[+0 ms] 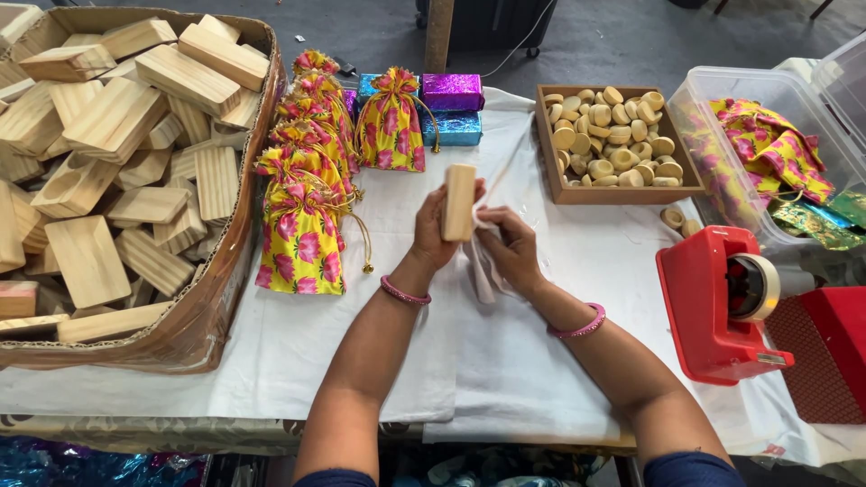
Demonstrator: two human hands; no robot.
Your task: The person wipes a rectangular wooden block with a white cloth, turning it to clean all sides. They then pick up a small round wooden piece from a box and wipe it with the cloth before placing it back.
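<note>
While the left hand [433, 236] fingers clamp the wooden block [459, 201] upright, long axis vertical, right hand [508, 248] fingers pinch a white cloth [484, 271] against its right face, just above the desk [577, 261]. Pouches [302, 239] sit left.

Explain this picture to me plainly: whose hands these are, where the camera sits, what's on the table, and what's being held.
There is no machine here, only a person's two bare hands. One camera on the person's head looks down at a table covered with a white cloth. The left hand holds a wooden block upright; the right hand presses a white rag against it. At left, a cardboard box holds many such blocks. Floral drawstring pouches lie beside it. A wooden tray holds round wooden pieces, and a red tape dispenser stands at right.
</note>
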